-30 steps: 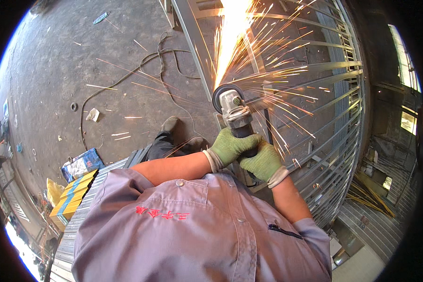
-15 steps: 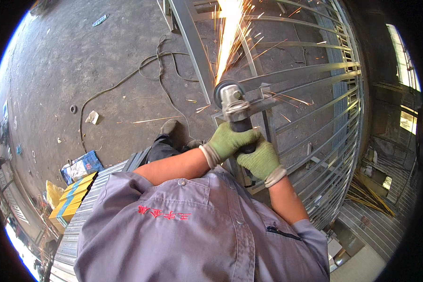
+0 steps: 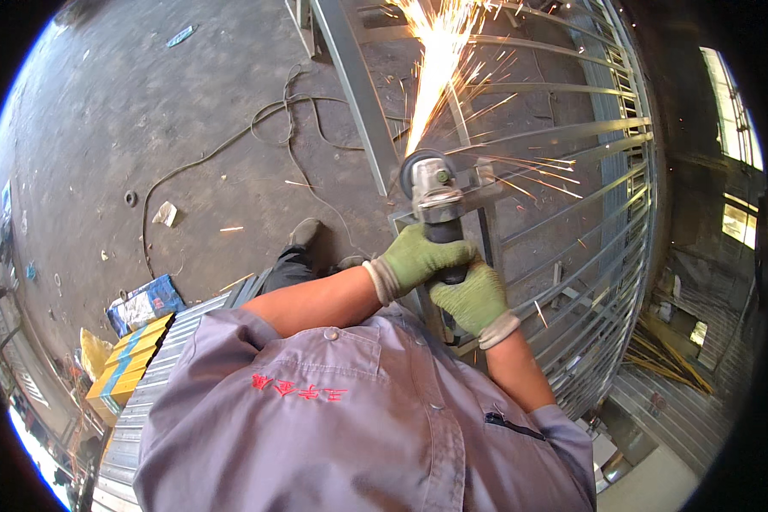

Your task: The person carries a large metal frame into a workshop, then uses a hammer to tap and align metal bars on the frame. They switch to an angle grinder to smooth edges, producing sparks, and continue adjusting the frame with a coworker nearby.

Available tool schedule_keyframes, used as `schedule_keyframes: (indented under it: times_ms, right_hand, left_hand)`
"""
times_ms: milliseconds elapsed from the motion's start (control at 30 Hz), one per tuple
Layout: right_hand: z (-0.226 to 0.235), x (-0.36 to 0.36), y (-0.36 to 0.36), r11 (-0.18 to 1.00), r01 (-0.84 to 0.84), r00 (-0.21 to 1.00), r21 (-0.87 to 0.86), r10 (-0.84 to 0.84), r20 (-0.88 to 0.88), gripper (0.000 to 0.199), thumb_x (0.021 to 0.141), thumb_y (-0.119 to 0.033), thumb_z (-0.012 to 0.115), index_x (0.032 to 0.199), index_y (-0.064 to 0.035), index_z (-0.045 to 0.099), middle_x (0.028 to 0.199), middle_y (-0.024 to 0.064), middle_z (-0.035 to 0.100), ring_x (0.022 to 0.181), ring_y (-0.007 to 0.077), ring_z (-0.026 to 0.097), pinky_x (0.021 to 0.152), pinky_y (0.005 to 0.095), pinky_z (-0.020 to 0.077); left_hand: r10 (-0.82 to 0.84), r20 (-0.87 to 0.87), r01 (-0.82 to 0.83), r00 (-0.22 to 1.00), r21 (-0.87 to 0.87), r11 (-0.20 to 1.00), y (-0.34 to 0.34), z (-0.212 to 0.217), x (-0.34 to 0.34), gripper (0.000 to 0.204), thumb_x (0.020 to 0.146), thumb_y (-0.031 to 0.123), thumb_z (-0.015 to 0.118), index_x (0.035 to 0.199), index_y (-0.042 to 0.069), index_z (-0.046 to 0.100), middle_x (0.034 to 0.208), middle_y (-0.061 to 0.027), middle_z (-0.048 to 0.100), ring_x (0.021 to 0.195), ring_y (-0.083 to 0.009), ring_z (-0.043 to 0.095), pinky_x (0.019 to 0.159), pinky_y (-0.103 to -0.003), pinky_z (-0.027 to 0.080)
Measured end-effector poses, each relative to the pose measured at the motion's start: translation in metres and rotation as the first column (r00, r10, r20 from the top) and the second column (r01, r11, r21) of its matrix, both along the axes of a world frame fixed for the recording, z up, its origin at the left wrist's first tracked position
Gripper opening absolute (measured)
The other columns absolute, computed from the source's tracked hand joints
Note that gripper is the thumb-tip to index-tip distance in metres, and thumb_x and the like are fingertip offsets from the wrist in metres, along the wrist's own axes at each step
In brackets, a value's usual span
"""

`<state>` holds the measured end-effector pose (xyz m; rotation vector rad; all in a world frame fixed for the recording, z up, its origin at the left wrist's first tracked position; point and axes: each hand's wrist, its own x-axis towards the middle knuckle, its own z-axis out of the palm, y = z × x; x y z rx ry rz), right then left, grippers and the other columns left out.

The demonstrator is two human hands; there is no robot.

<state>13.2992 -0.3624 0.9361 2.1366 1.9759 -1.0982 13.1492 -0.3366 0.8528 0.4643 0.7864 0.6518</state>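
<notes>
Left hand: the left hand (image 3: pixel 420 258), in a green knit glove, is wrapped tight around the black body of the angle grinder (image 3: pixel 435 200), just below its silver gear head.
Right hand: the right hand (image 3: pixel 474 297), gloved the same, is clamped around the rear of the same body, touching the left hand from below.
Grinder: centre of the frame, slightly right; its dark disc (image 3: pixel 418 166) meets the grey steel frame (image 3: pixel 363 119), and a plume of sparks (image 3: pixel 439 51) shoots to the upper edge.
Handling: judged heavy for its size, rigid and prone to kick; the 2-handed grip on the body, clear of the disc, looks the safest hold.
Around: parallel steel bars (image 3: pixel 572 136) curve down the right side; a black cable (image 3: pixel 230 145) loops over the concrete floor (image 3: pixel 145 102) at left; a yellow and blue box (image 3: pixel 128 367) sits at lower left.
Change: against 0.5 s ago the sparks fan thicker and more to the right; hands and tool sit almost unchanged in the frame.
</notes>
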Motion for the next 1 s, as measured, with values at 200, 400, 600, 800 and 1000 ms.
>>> schedule_keyframes:
  times_ms: [200, 400, 600, 800, 1000]
  right_hand:
    - [0.011, -0.017, -0.013, 0.993, 0.091, 0.996, -0.072, -0.092, -0.012, 0.036, 0.085, -0.020, 0.087, 0.113, 0.0002, 0.076, 0.100, 0.0190, 0.082, 0.097, 0.0317, 0.082, 0.084, 0.0434, 0.0631]
    - [0.048, 0.038, 0.000, 0.989, 0.089, 0.980, -0.122, -0.109, -0.169, 0.062, 0.077, -0.037, 0.097, 0.124, -0.0030, 0.075, 0.113, 0.0219, 0.082, 0.107, 0.0343, 0.080, 0.092, 0.0455, 0.0635]
    - [0.025, 0.106, -0.044, 0.979, 0.172, 0.982, -0.110, -0.179, -0.054, 0.069, 0.079, -0.045, 0.092, 0.129, -0.0022, 0.069, 0.109, 0.0252, 0.080, 0.110, 0.0428, 0.079, 0.092, 0.0480, 0.0623]
    - [-0.002, 0.133, -0.112, 0.869, 0.483, 0.862, 0.112, -0.448, -0.239, 0.066, 0.082, -0.033, 0.092, 0.133, -0.0017, 0.064, 0.115, 0.0213, 0.079, 0.107, 0.0368, 0.079, 0.090, 0.0486, 0.0619]
    - [0.012, 0.160, -0.189, 0.725, 0.658, 0.730, 0.204, -0.548, -0.408, 0.042, 0.086, -0.019, 0.090, 0.118, 0.0020, 0.072, 0.103, 0.0134, 0.079, 0.097, 0.0252, 0.077, 0.082, 0.0445, 0.0623]
  left_hand:
    - [-0.040, -0.060, 0.044, 0.997, 0.069, 0.997, -0.014, 0.007, -0.017, 0.032, 0.090, 0.034, 0.094, 0.101, 0.007, 0.080, 0.095, -0.0013, 0.077, 0.087, -0.0111, 0.071, 0.078, -0.035, 0.061]
    - [0.015, -0.105, 0.017, 0.994, 0.305, 0.952, -0.007, 0.026, 0.025, 0.042, 0.091, 0.046, 0.092, 0.111, 0.011, 0.080, 0.101, -0.0036, 0.078, 0.098, -0.0138, 0.071, 0.090, -0.038, 0.062]
    - [-0.191, -0.099, 0.194, 0.977, 0.022, 0.981, -0.027, 0.020, 0.112, 0.042, 0.089, 0.044, 0.096, 0.109, 0.011, 0.079, 0.101, 0.0011, 0.077, 0.093, -0.0114, 0.071, 0.087, -0.036, 0.061]
    - [-0.350, -0.215, 0.403, 0.912, 0.306, 0.862, -0.029, 0.053, 0.135, 0.052, 0.087, 0.048, 0.094, 0.112, 0.007, 0.075, 0.096, -0.0041, 0.078, 0.092, -0.0155, 0.072, 0.087, -0.039, 0.061]
    - [-0.647, -0.145, 0.605, 0.749, 0.549, 0.577, -0.059, 0.077, 0.194, 0.058, 0.094, 0.042, 0.088, 0.137, 0.008, 0.067, 0.121, -0.0116, 0.077, 0.113, -0.0224, 0.072, 0.102, -0.044, 0.058]
